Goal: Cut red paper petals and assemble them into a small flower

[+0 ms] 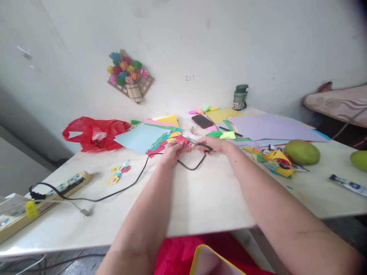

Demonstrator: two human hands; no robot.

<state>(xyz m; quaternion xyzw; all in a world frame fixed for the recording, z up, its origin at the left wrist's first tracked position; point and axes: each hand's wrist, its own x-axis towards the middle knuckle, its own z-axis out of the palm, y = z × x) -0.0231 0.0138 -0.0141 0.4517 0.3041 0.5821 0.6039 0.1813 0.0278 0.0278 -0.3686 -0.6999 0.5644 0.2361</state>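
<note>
My left hand point(172, 151) is closed on a piece of red paper point(181, 140) at the middle of the table. From the right, my right hand point(217, 145) grips scissors point(204, 146) by their black handles, with the blades pointing left at the red paper. Just beyond my left hand, cut strips of coloured paper point(162, 142) lie by a light blue sheet point(140, 136). A black cord point(137, 179) runs across the table beside both hands. Small paper flowers point(115, 176) in yellow, blue and red lie to the left.
At the left edge is a power strip point(57, 193), with a red plastic bag point(96, 133) behind it. A phone point(202, 121), lilac sheets point(266, 126), paper scraps point(279, 162), a green mango point(302, 152) and a glue tube point(348, 185) occupy the right. A bottle point(240, 97) stands at the back.
</note>
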